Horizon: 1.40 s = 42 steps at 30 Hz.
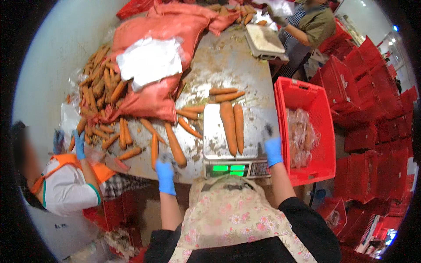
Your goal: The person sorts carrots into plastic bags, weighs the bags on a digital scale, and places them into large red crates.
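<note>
Two carrots (228,128) lie side by side, lengthwise, on the metal pan (212,141) of a digital scale with a lit green display. Beside the pan's right edge is my right hand (273,148), in a blue glove with dark fingertips, thumb and fingers apart and nothing seen in them. My left hand (165,174), gloved alike, is at the table's near edge between a slim carrot (154,149) and a thicker carrot (176,144). Its fingers are blurred, so whether it grips either carrot is unclear.
A red crate (325,131) holding bagged carrots (301,138) stands right of the scale. Red mesh sacks (158,26) and a carrot heap (102,82) cover the table's left. Co-workers stand at left (69,187) and far right (315,26), the latter near another scale (264,39).
</note>
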Tool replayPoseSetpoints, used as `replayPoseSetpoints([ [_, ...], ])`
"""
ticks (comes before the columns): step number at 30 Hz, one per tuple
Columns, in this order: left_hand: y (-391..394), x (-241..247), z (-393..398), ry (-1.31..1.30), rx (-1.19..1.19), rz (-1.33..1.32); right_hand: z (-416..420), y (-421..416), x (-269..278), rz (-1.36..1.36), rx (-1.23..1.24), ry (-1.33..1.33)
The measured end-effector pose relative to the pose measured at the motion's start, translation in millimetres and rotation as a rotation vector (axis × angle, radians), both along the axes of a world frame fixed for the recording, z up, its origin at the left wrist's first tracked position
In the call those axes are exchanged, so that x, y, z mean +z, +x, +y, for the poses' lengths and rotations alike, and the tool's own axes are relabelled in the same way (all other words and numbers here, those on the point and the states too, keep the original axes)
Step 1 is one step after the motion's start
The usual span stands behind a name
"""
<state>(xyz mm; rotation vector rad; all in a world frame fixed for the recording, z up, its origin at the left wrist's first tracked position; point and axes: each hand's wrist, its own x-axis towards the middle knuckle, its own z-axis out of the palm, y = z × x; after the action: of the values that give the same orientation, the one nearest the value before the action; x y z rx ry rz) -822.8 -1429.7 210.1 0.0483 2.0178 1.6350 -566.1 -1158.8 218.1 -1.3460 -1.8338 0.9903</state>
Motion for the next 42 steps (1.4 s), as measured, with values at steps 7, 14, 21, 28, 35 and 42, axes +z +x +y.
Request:
replayPoseSetpoints([
  [7, -67.2, -82.9, -68.2, -0.547, 0.118, 0.755, 22.1, 63.8, -36.9, 0.251, -0.176, -0.210],
  [14, -48.7, -37.4, -14.0, -0.462, -0.078, 0.411, 4.8, 39.2, -40.8, 0.255, -0.093, -0.226],
  [21, -72.3, -4.1, 87.7, -0.271, -0.248, 0.778, 0.0, 11.7, -33.0, 0.086, -0.023, -0.081],
  [28, -201.2, 39.2, 200.9, -0.443, -0.138, 1.213, 8.5, -11.3, 2.3, 0.315, -0.136, -0.385],
  [35, -288.7, 68.3, 268.6, -0.666, -0.185, 1.399, 28.4, -40.2, 18.8, 0.116, -0.002, -0.121],
  [42, -323.0, 50.9, 265.7, -0.418, -0.169, 0.972, 51.5, -91.2, 33.5, 0.176, 0.075, -0.123],
])
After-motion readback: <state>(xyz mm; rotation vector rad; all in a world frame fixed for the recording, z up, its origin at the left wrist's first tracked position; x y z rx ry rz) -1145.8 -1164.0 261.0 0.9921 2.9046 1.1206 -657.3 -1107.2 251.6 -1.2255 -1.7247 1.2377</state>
